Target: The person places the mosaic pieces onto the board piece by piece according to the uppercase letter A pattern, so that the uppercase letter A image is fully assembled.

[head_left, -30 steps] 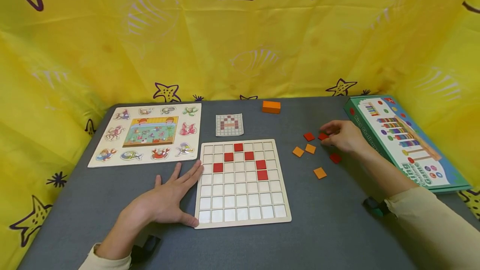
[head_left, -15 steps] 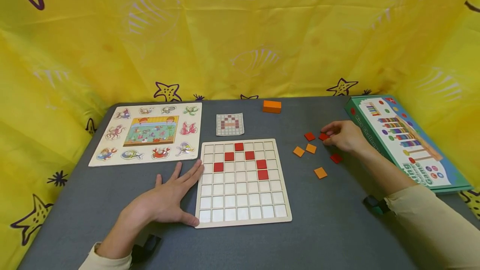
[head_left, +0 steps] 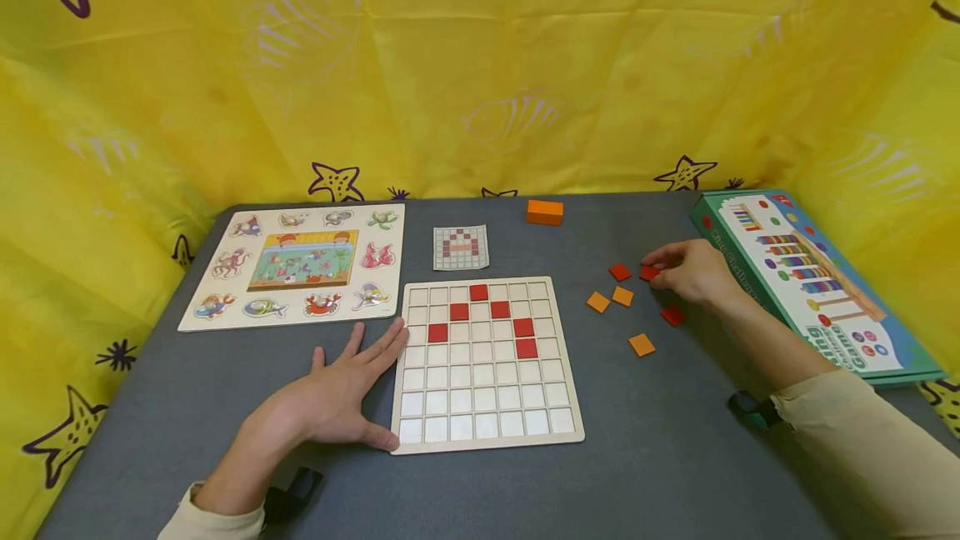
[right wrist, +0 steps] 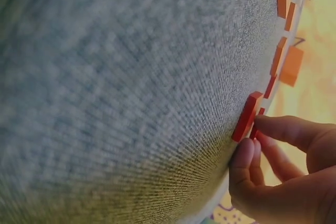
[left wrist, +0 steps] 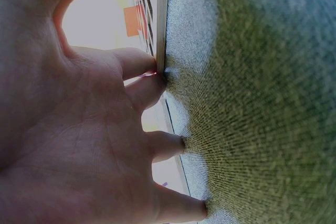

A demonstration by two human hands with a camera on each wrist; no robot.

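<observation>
A pale wooden grid board (head_left: 487,443) lies in the middle of the table, with several red tiles in its upper cells. My left hand (head_left: 335,394) rests on the table with fingers spread, its thumb and fingertips touching the board's left edge. To the right of the board, my right hand (head_left: 696,274) pinches a red tile (head_left: 648,272) that lies at the table surface, its fingers partly covering it. Close by are two more red tiles, one farther left (head_left: 619,272) and one nearer (head_left: 672,317). Several orange tiles (head_left: 622,296) lie to the left of that hand.
Behind the board lies a small pattern card (head_left: 461,247), with an orange block (head_left: 544,212) to its right. A sea-animal puzzle board (head_left: 202,294) is at the left. A green game box (head_left: 817,282) stands at the right, beside the right forearm. Yellow curtain (head_left: 480,65) surrounds the table.
Both hands stay in nearly the same places. The right fingers keep to the same red tile, and the whole scene shifts only very slightly in the head view.
</observation>
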